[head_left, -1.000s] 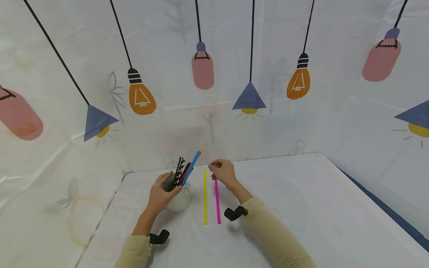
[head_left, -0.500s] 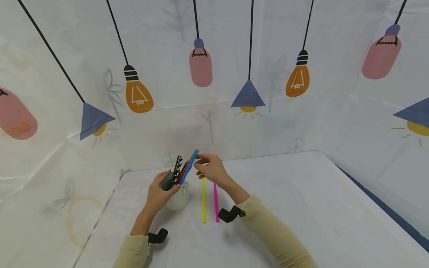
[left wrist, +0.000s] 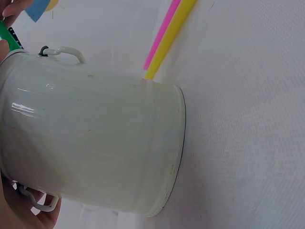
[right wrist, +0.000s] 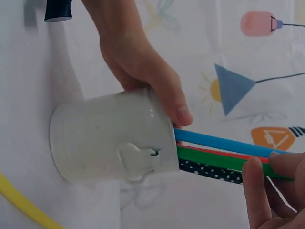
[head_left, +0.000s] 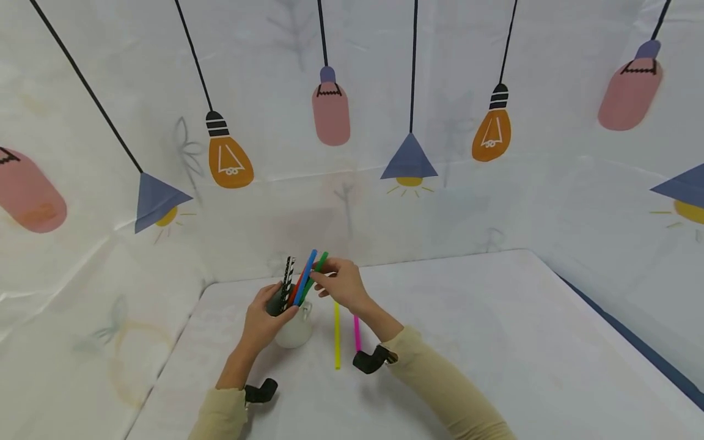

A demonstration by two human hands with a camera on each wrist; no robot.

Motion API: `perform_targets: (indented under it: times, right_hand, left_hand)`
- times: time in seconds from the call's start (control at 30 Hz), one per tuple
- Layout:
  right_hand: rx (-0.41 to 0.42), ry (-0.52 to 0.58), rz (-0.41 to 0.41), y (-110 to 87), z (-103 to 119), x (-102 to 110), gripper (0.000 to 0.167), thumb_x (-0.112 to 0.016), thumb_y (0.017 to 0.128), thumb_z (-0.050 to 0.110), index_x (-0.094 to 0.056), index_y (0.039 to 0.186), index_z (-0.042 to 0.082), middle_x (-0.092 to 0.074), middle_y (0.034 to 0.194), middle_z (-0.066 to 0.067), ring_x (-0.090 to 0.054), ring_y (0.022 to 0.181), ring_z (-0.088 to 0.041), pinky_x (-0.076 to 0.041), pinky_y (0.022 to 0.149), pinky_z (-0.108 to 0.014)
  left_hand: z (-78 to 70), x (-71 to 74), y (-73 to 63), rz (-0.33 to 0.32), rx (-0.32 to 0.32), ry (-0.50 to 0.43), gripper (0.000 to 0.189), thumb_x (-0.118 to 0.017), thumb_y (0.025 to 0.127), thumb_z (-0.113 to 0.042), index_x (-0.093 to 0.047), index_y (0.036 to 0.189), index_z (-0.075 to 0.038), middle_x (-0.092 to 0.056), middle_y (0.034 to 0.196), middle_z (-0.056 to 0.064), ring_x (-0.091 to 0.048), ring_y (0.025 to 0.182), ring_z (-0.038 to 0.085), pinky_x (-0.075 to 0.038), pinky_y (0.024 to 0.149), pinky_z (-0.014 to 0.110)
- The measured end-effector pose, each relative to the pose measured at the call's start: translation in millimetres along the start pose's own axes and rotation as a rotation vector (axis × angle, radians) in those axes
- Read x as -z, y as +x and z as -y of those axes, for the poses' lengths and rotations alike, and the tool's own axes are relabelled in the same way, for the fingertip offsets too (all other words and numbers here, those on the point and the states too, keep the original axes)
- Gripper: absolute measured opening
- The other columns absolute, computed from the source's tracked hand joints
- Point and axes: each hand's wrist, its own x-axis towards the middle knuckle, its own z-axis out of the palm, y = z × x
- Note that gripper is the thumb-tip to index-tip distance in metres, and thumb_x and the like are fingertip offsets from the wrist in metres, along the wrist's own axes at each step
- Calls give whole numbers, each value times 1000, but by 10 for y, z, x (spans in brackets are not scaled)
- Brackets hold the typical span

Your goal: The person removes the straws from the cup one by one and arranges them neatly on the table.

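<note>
My left hand (head_left: 263,318) grips the rim of a white enamel pot (right wrist: 105,138) with small side handles, its thumb at the mouth. Out of the pot lean a blue drinking straw (right wrist: 214,141), a red straw (head_left: 297,287), a green straw (right wrist: 207,158) and black-and-white patterned straws (head_left: 287,278). My right hand (head_left: 342,284) pinches the green straw near its upper end. Flat on the table, right of the pot, lie a yellow straw (head_left: 337,342) and a pink straw (head_left: 357,333); the right hand and arm hide parts of both in the head view.
A white-covered table (head_left: 467,342) reaches back to a white curtain (head_left: 363,214) printed with hanging lamps. The curtain also stands close on the left. Black wrist cameras (head_left: 261,390) sit on both forearms.
My right hand has come left from above the pink straw to the straws in the pot and taken hold of the green one, which now stands apart from the blue. The left hand stays on the pot.
</note>
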Motion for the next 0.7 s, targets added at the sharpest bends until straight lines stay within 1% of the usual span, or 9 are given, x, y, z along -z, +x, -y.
perform_targets:
  times: [0.1, 0.2, 0.23, 0.33, 0.43, 0.47, 0.57, 0.63, 0.7]
  right_hand:
    - [62, 21, -16, 48, -78, 23, 16, -67, 92, 6, -65, 104, -4, -70, 92, -14, -69, 73, -22, -58, 61, -33]
    - [135, 54, -54, 55, -8, 72, 17, -67, 92, 6, -58, 104, -2, -69, 92, -12, -68, 78, -25, -58, 63, -35]
    - [159, 60, -69, 33, 80, 93, 18, -67, 92, 4, -56, 104, -3, -69, 92, -14, -68, 79, -27, -58, 64, -37]
    - [247, 76, -127, -28, 358, 167, 17, -67, 91, 1, -52, 97, -5, -66, 89, -18, -67, 76, -19, -58, 67, -42]
    - [368, 107, -199, -30, 568, 264, 15, -66, 90, -4, -53, 94, -10, -63, 86, -24, -65, 74, -18, -57, 67, -44]
    - [417, 126, -224, 1, 571, 305, 14, -66, 90, -5, -53, 93, -10, -62, 85, -24, -65, 73, -17, -58, 66, -43]
    - [523, 161, -299, 89, 581, 448, 12, -65, 90, -5, -55, 95, -10, -63, 86, -24, -66, 71, -26, -58, 62, -40]
    - [560, 175, -331, 141, 574, 559, 13, -65, 90, -3, -56, 97, -9, -62, 87, -23, -65, 68, -28, -58, 60, -38]
    - [566, 174, -350, 166, 579, 670, 13, -65, 91, -1, -57, 98, -9, -62, 88, -24, -65, 66, -27, -58, 60, -38]
  left_hand:
    - [-7, 6, -14, -7, -3, 4, 78, -80, 80, -41, -49, 143, -7, -48, 137, 11, -42, 129, 33, -32, 103, 62]
    - [-13, 10, -20, -7, -13, 10, 78, -79, 80, -40, -48, 144, -7, -48, 138, 12, -42, 129, 34, -32, 102, 62]
    - [-15, 11, -21, -7, -15, 8, 78, -80, 80, -39, -48, 144, -7, -48, 138, 12, -42, 129, 34, -32, 102, 62]
    - [-22, 21, -29, -6, -10, 8, 78, -80, 80, -38, -48, 143, -6, -48, 138, 11, -43, 128, 33, -34, 101, 61]
    - [-31, 29, -38, -6, -8, 21, 78, -80, 80, -38, -48, 143, -6, -48, 138, 11, -44, 127, 33, -35, 101, 60]
    - [-35, 30, -39, -7, -11, 23, 78, -80, 80, -38, -48, 143, -6, -48, 138, 11, -43, 127, 33, -35, 101, 61]
    - [-48, 23, -41, -11, -27, 27, 78, -80, 80, -36, -48, 143, -5, -48, 138, 13, -42, 129, 34, -33, 102, 62]
    - [-58, 19, -42, -14, -29, 24, 78, -81, 80, -36, -48, 143, -5, -48, 138, 13, -41, 129, 35, -32, 102, 62]
    - [-62, 17, -47, -10, -28, 30, 78, -80, 80, -38, -48, 143, -4, -48, 138, 14, -41, 129, 35, -32, 102, 63]
